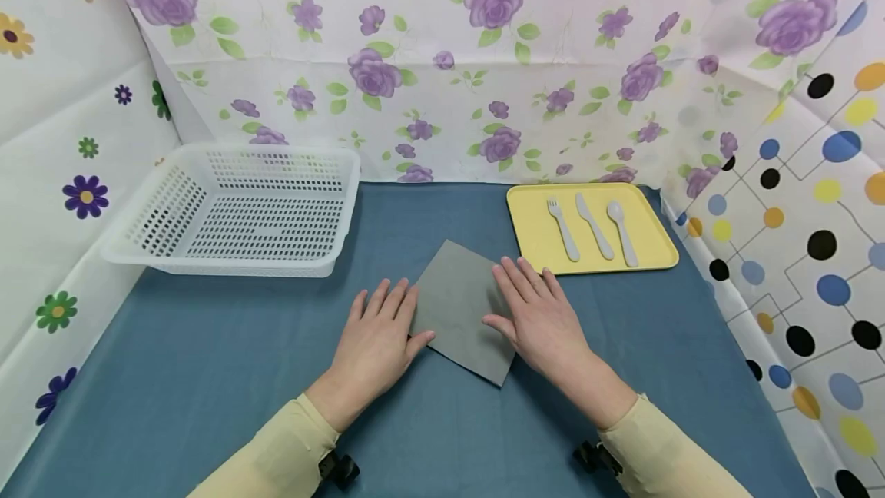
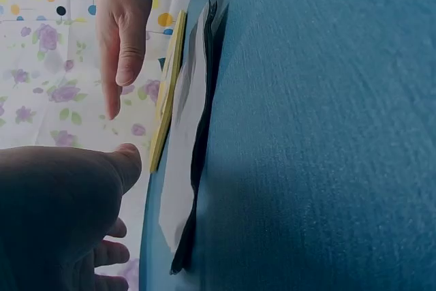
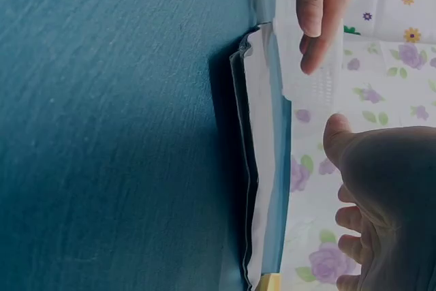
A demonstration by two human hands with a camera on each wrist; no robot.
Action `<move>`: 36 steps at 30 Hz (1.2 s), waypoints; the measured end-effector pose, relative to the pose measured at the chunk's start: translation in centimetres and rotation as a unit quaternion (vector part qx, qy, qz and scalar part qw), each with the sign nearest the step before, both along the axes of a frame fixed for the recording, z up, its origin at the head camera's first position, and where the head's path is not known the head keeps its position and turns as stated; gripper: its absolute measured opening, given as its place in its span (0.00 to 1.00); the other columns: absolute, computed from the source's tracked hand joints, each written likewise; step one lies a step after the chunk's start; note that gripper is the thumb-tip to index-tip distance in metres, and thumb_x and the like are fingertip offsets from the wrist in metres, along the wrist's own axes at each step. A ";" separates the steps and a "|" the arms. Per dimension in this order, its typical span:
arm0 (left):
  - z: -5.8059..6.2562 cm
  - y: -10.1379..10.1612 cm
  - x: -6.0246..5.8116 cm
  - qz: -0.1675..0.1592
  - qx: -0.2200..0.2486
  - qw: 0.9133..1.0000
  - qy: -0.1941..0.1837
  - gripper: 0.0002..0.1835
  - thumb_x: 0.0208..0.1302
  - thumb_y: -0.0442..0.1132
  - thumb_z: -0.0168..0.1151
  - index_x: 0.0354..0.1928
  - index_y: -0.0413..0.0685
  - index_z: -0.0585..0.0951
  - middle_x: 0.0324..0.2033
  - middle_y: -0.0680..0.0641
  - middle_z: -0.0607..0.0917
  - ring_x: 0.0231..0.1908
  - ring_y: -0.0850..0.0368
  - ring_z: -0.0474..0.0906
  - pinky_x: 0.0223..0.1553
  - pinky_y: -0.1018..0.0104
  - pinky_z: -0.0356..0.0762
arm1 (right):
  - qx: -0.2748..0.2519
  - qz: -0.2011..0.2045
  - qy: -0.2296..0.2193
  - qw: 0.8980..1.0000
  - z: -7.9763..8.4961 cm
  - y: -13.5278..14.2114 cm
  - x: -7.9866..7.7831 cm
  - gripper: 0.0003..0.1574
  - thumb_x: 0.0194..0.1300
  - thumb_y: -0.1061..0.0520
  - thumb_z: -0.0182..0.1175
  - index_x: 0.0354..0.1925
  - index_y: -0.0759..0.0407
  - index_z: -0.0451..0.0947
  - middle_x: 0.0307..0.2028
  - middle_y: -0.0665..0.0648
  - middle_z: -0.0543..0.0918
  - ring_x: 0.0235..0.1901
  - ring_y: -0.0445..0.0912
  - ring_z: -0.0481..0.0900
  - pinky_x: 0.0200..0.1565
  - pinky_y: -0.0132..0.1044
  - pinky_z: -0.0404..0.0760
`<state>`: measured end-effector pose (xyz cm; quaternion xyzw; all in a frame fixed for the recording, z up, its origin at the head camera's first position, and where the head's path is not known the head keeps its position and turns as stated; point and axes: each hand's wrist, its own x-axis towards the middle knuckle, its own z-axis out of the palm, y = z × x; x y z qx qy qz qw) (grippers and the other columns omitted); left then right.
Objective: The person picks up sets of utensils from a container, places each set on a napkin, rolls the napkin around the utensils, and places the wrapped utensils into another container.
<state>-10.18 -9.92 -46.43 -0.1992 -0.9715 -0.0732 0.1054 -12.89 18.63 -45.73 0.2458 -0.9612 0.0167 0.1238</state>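
A grey folded cloth [image 1: 459, 306], flat and roughly square, lies turned at an angle on the blue table. In the left wrist view the cloth [image 2: 184, 141] shows dark layered edges along its near side. My left hand [image 1: 380, 336] is over its left edge, fingers extended and thumb out to the side. Over the right edge is my right hand [image 1: 542, 317], also with straight fingers. Both wrist views show the hands raised above the cloth [image 3: 259, 148], with nothing held in either.
A white perforated plastic basket [image 1: 332, 260] stands at the back left. At the back right, a yellow tray [image 1: 653, 248] carries a grey fork [image 1: 563, 229], knife [image 1: 594, 226] and spoon [image 1: 623, 234]. Patterned curtains [image 1: 442, 98] enclose the blue table [image 1: 228, 360] at the back and sides.
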 end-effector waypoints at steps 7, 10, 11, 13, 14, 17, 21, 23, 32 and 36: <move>-0.2 0.0 -0.1 0.002 -0.003 1.000 -0.009 0.41 0.79 0.61 0.67 0.80 0.41 0.75 0.77 0.35 0.75 0.78 0.33 0.68 0.76 0.31 0.64 | 0.006 0.001 -0.003 1.000 -0.5 0.3 -0.1 0.53 0.76 0.35 0.68 0.83 0.62 0.67 0.82 0.64 0.68 0.82 0.62 0.63 0.80 0.63 0.61; -0.3 -0.1 -0.1 0.004 -0.001 1.000 -0.017 0.41 0.79 0.62 0.66 0.80 0.41 0.74 0.78 0.36 0.74 0.78 0.33 0.67 0.76 0.31 0.64 | 0.005 0.001 -0.009 1.000 -0.7 0.5 -0.1 0.52 0.77 0.35 0.68 0.83 0.63 0.67 0.81 0.65 0.69 0.82 0.62 0.64 0.80 0.63 0.61; -0.3 -0.1 -0.1 0.004 0.001 1.000 -0.019 0.41 0.79 0.61 0.66 0.80 0.41 0.74 0.78 0.35 0.74 0.78 0.33 0.67 0.76 0.31 0.64 | 0.003 0.002 -0.011 1.000 -0.7 0.5 -0.1 0.52 0.77 0.35 0.68 0.83 0.63 0.67 0.81 0.65 0.69 0.81 0.62 0.64 0.80 0.63 0.62; -0.4 -0.2 -0.2 0.005 0.004 1.000 -0.020 0.40 0.79 0.61 0.67 0.80 0.40 0.74 0.77 0.35 0.75 0.77 0.33 0.69 0.75 0.30 0.65 | -0.002 0.003 -0.017 1.000 -0.8 0.6 -0.1 0.51 0.77 0.36 0.68 0.82 0.64 0.68 0.80 0.65 0.70 0.81 0.63 0.65 0.80 0.63 0.62; -0.5 -0.2 -0.2 0.005 0.005 1.000 -0.017 0.40 0.79 0.61 0.67 0.79 0.40 0.75 0.76 0.35 0.76 0.77 0.33 0.70 0.75 0.30 0.66 | -0.004 0.003 -0.021 1.000 -0.9 0.7 -0.1 0.51 0.77 0.36 0.68 0.82 0.64 0.68 0.80 0.65 0.70 0.81 0.63 0.65 0.79 0.64 0.62; -0.7 -0.4 -0.3 0.003 0.009 1.000 -0.001 0.39 0.78 0.60 0.69 0.77 0.39 0.77 0.71 0.35 0.80 0.72 0.34 0.75 0.72 0.30 0.69 | -0.004 0.001 -0.033 0.999 -0.9 0.9 0.0 0.51 0.77 0.37 0.68 0.82 0.64 0.68 0.80 0.65 0.70 0.81 0.63 0.65 0.79 0.64 0.63; -1.0 -0.6 -0.4 0.000 0.010 1.000 0.020 0.38 0.76 0.60 0.71 0.74 0.38 0.79 0.63 0.37 0.84 0.66 0.36 0.79 0.68 0.31 0.72 | -0.002 -0.005 -0.050 0.999 -1.0 1.0 0.0 0.50 0.78 0.36 0.67 0.83 0.63 0.68 0.80 0.65 0.70 0.81 0.63 0.64 0.79 0.64 0.63; -1.2 -0.6 -0.4 0.000 0.009 1.000 0.025 0.37 0.76 0.59 0.71 0.73 0.38 0.80 0.62 0.37 0.85 0.64 0.37 0.80 0.67 0.32 0.73 | -0.001 -0.007 -0.058 0.998 -1.0 1.1 0.0 0.50 0.78 0.36 0.67 0.83 0.63 0.67 0.81 0.65 0.69 0.81 0.62 0.64 0.79 0.65 0.62; -1.4 -0.7 -0.6 0.000 -0.002 0.999 0.049 0.29 0.74 0.59 0.74 0.57 0.40 0.87 0.53 0.38 0.86 0.57 0.38 0.82 0.62 0.36 0.77 | 0.003 -0.006 -0.083 0.997 -1.7 1.6 -0.1 0.51 0.79 0.35 0.65 0.83 0.63 0.66 0.81 0.65 0.69 0.82 0.62 0.64 0.80 0.64 0.61; -1.3 -0.7 -0.7 0.002 -0.010 0.998 0.064 0.27 0.72 0.58 0.76 0.52 0.40 0.88 0.50 0.38 0.86 0.53 0.39 0.83 0.58 0.38 0.79 | 0.003 -0.007 -0.088 0.996 -1.9 1.8 -0.2 0.51 0.79 0.35 0.65 0.83 0.63 0.66 0.81 0.66 0.69 0.81 0.63 0.64 0.80 0.64 0.61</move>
